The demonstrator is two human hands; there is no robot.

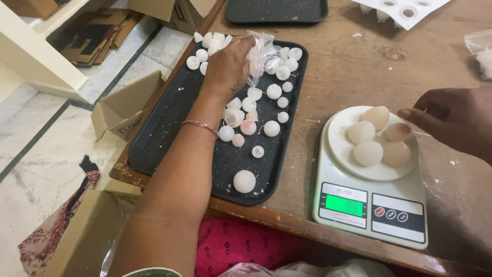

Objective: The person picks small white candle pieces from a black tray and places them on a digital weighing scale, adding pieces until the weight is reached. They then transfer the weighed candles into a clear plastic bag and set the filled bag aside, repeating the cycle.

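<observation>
Head view: the left hand (228,64) pinches a clear plastic bag (261,48), fingers closed on it, over the black tray (154,149) at eleven o'clock. White balls (271,128), too many to count, lie around it. At three o'clock the right hand (451,120), fingers loosely curled and holding nothing, hovers beside five pale balls (368,153) on the white scale (359,205).

Small white wax balls (248,127) lie on a black rectangular plastic tray (169,138) under the left hand (228,66); a white digital scale (374,205) sits right of it.
</observation>
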